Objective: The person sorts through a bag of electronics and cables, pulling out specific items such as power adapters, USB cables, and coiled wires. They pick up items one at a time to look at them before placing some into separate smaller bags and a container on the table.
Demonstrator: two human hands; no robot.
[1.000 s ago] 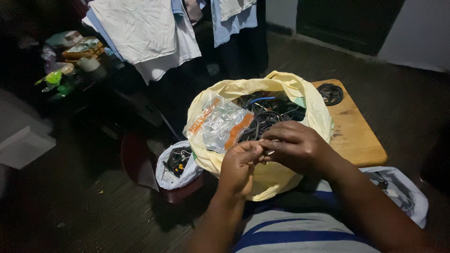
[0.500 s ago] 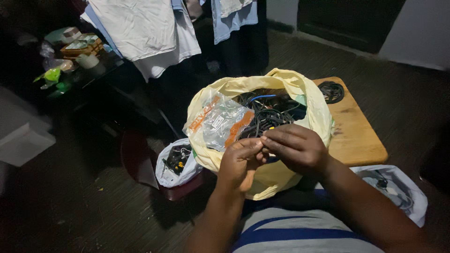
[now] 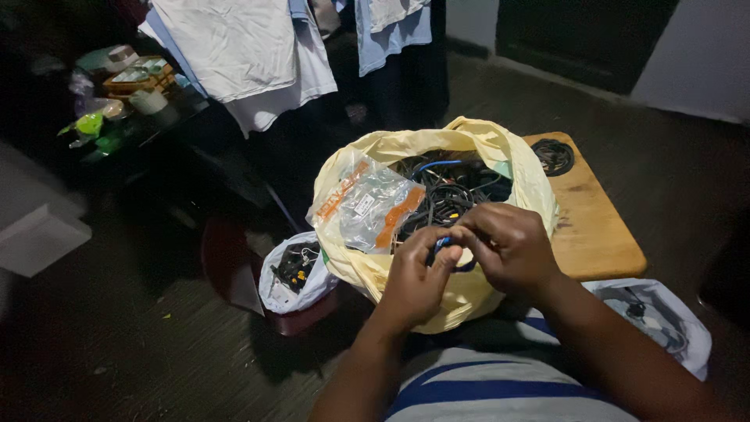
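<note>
Both hands meet just in front of the yellow plastic bag (image 3: 476,141), near its front rim. The left hand (image 3: 414,281) has fingers curled narrow and pinches a small blue-tipped piece (image 3: 442,243) betw. thumb and forefinger; what kind of part it is, I cannot tell. The right hand (image 3: 508,246) has fingers bent close too, the tips touching the same piece from the other side. The bag is full w/ tangled black cables (image 3: 457,191), and a clear packet with orange stripes (image 3: 367,205) lies on its left edge. The bag stands on a wooden board (image 3: 594,227), where a coiled black cable (image 3: 551,155) lies at the far corner. A small white bag (image 3: 293,273) sits lower left, apart.
</note>
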